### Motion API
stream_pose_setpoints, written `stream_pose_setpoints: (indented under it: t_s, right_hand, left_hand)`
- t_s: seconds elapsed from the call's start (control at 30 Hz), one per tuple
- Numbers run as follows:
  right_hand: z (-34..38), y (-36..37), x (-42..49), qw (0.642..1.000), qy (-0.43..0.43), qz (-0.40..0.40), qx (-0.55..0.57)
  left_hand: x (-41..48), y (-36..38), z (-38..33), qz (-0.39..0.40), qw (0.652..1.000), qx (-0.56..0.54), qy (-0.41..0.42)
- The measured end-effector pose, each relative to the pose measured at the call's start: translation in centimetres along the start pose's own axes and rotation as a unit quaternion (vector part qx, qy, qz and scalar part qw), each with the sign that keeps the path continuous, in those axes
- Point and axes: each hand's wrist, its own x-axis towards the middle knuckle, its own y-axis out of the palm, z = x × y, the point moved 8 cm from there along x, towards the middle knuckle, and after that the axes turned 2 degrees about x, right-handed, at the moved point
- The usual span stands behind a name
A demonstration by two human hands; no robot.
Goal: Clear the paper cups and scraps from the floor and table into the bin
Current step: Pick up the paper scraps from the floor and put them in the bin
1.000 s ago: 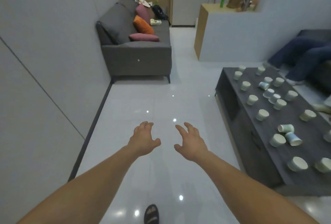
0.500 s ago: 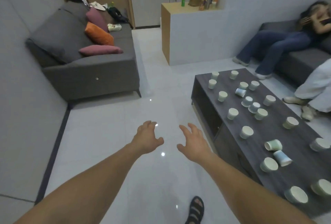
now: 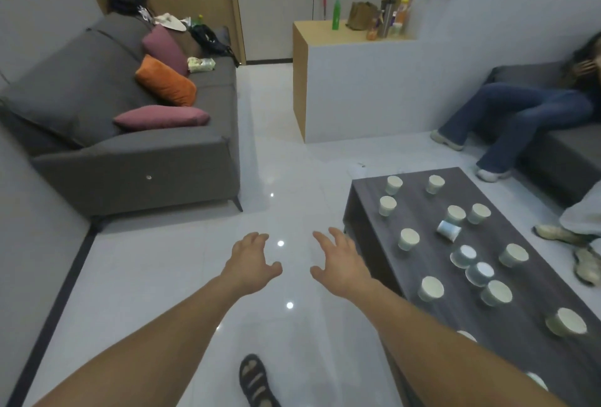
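Several pale paper cups stand upside down on the dark wooden coffee table (image 3: 367, 208) at the right; one cup (image 3: 408, 239) is nearest my right hand, and another cup (image 3: 449, 230) lies on its side. My left hand (image 3: 248, 265) and my right hand (image 3: 340, 265) are stretched out over the white tiled floor, fingers spread, holding nothing. My right hand hovers just left of the table's near corner. No bin shows in this view.
A grey sofa (image 3: 136, 159) with cushions lines the left wall. A white half-wall with a wooden counter (image 3: 354, 91) stands beyond the table. A seated person's legs (image 3: 507, 120) and another person's shoes (image 3: 566, 237) are at the right. My sandalled foot (image 3: 255, 380) is below.
The view has swung to the right and moved forward, bringing the table and sofa nearer. Both hands stay spread and empty in front of me.
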Motion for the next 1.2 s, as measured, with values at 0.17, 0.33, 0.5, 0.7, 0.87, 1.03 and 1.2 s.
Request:
stream_pose_setpoints:
  t_s: [0.17, 0.33, 0.5, 0.7, 0.87, 1.03, 1.2]
  right_hand:
    - [-0.8, -2.2, 11.1, 1.0, 0.017, -0.015, -0.008]
    - [-2.3, -5.3, 21.2, 0.998, 0.06, -0.026, 0.007]
    - [-4.0, -7.2, 29.8, 0.997, 0.074, -0.023, 0.018]
    - [-9.2, -10.4, 42.9, 0.995, 0.091, -0.024, 0.026]
    - [-12.7, -14.7, 52.7, 0.995, 0.093, -0.022, 0.032]
    - [-15.9, -18.5, 61.3, 0.995, 0.095, -0.019, 0.021]
    - [-19.6, -20.0, 70.3, 0.992, 0.121, -0.006, 0.026]
  left_hand:
    - [11.7, -2.9, -0.5, 0.013, 1.0, -0.003, 0.018]
    - [22.7, -7.3, -2.8, 0.023, 0.998, 0.013, 0.061]
    - [32.9, -9.4, -5.7, 0.041, 0.996, 0.026, 0.076]
    - [46.3, -10.7, -11.4, 0.047, 0.995, 0.024, 0.089]
    - [55.7, -12.2, -15.6, 0.062, 0.994, 0.036, 0.084]
    - [64.7, -13.2, -19.3, 0.071, 0.993, 0.03, 0.084]
    - [75.3, -12.9, -21.8, 0.1, 0.99, 0.034, 0.095]
